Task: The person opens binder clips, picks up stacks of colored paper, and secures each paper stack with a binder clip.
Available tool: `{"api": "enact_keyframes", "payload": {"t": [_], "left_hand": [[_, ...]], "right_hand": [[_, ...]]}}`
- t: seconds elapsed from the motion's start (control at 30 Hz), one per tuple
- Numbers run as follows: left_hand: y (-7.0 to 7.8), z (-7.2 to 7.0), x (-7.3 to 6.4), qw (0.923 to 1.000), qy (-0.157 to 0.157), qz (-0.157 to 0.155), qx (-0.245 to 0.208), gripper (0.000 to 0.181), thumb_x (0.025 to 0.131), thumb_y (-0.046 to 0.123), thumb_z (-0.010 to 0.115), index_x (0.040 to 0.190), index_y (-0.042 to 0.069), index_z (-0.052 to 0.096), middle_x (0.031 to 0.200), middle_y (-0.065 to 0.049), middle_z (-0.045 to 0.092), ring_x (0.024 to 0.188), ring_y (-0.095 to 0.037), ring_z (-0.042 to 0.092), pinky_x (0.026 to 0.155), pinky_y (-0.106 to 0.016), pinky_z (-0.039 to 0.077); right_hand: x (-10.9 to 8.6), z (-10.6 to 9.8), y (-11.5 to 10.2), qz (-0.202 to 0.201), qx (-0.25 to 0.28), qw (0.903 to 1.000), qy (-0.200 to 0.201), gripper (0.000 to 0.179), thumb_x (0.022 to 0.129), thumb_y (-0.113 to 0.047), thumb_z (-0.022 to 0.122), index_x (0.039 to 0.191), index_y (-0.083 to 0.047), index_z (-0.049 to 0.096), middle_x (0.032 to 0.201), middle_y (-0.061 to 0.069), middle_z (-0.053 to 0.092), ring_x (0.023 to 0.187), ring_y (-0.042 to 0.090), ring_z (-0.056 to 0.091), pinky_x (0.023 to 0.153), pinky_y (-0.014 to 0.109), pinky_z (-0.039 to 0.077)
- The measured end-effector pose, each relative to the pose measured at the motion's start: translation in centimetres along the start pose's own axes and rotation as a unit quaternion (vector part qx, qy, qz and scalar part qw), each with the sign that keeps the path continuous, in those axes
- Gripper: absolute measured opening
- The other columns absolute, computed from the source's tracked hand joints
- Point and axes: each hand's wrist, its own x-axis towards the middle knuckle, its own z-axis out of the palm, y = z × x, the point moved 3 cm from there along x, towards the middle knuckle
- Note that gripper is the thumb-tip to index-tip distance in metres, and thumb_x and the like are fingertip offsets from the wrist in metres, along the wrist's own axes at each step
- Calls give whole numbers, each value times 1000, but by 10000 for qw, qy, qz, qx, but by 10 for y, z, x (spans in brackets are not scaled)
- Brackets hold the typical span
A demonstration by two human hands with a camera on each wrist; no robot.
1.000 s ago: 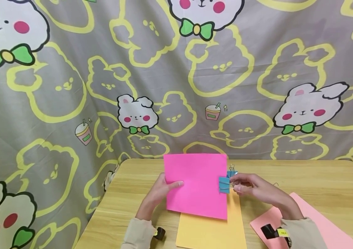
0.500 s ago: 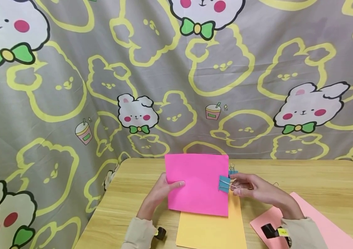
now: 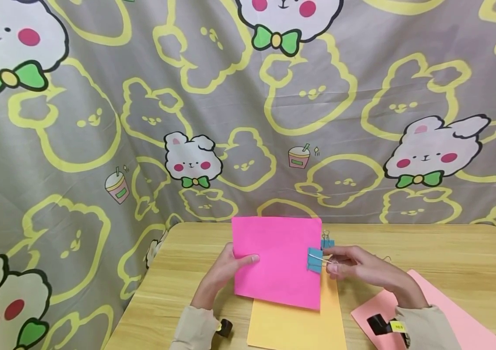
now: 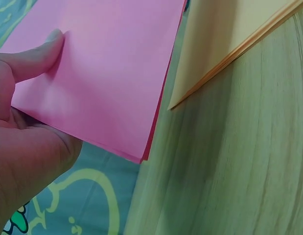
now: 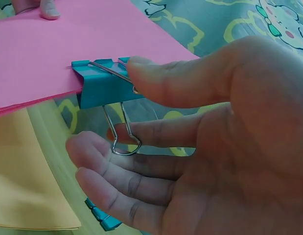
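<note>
A stack of bright pink paper (image 3: 274, 262) is held up in the head view, tilted toward me. My left hand (image 3: 226, 270) grips its left edge, thumb on the front face and fingers behind. A blue binder clip (image 3: 315, 260) sits over the right edge of the stack. At that clip is my right hand (image 3: 357, 265). In the right wrist view its thumb presses the upper wire handle (image 5: 112, 72), while the curled fingers lie around the lower wire handle (image 5: 126, 129). A pink sheet edge (image 4: 153, 125) shows slightly apart at the lower corner.
Beneath the pink stack lies yellow-orange paper (image 3: 296, 325) on the wooden table (image 3: 449, 248). Another blue binder clip (image 3: 328, 242) is behind the pink stack's right edge. Light pink paper (image 3: 444, 311) lies at right, under the right forearm. A patterned curtain (image 3: 248, 112) hangs behind the table.
The clip's front wire handle has swung to a slant. The pink stack tipped slightly and came back, shifting a little right. Both hands stay nearly in place.
</note>
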Motion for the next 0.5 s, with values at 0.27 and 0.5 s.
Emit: {"api": "enact_keyframes", "payload": {"t": [0.27,0.5], "left_hand": [[1,1,0,10000,-74,3,-6,25,93,8,75,112,-1,62,91,-7,70,80,-18,66,74,-31,54],[-2,-2,0,9997,-225,37,-67,30,93,10,76,117,0,62,94,-6,70,84,-17,66,79,-32,54]], "right_hand": [[1,0,2,25,-48,10000,-10,54,107,-15,54,144,21,37,113,25,64,102,25,69,91,37,57],[0,-1,-1,-22,-57,10000,67,58,106,-15,55,148,19,33,123,24,63,107,14,65,92,33,56]]}}
